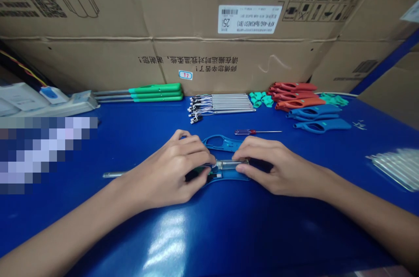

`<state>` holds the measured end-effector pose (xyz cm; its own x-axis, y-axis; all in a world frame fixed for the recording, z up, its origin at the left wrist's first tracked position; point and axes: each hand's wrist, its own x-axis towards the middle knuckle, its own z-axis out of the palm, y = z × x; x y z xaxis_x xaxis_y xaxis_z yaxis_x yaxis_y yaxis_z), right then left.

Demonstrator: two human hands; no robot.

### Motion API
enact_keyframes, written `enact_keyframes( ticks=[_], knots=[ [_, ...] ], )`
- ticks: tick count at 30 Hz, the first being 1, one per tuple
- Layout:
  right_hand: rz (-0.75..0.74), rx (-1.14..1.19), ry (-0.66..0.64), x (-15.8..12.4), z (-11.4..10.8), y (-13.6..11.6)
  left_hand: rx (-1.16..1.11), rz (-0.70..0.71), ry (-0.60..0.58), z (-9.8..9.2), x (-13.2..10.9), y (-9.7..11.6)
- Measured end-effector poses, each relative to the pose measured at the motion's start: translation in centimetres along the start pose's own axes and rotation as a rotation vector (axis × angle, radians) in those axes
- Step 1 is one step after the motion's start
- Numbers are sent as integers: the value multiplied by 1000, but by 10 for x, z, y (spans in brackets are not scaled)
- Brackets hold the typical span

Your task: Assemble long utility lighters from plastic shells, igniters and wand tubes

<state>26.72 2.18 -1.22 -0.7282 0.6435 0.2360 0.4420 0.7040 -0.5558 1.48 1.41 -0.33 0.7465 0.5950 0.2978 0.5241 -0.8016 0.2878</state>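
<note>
Right fingers (251,171) on clear cylinder (227,164), screwdriver (252,131) beyond, cardboard (183,15) edging table (242,233)

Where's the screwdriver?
In the head view, the screwdriver lies on the blue table, a little right of centre, just beyond the right hand and nearer than the silver tubes.

Plastic handle shell halves (231,144) mid-blue; small plastic cylinder (227,164) clear/greyish. Glossy desk (245,233) deep blue w/ white glare. Stacked plastic handles (310,102) red, orange & blue; tiny plastic caps (258,104) mint grn. Cardboard wall (183,6) brown w/ blk print.
</note>
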Motion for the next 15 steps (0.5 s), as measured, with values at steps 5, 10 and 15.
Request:
enact_keyframes(
  ticks=[5,10,15],
  knots=[
    [0,25,7,1,-1,0,24,36,40,-1,0,-2],
    [-2,16,6,0,0,0,42,84,81,1,0,-5],
    [-6,-12,3,0,0,1,40,104,104,3,0,-4]
  ],
)
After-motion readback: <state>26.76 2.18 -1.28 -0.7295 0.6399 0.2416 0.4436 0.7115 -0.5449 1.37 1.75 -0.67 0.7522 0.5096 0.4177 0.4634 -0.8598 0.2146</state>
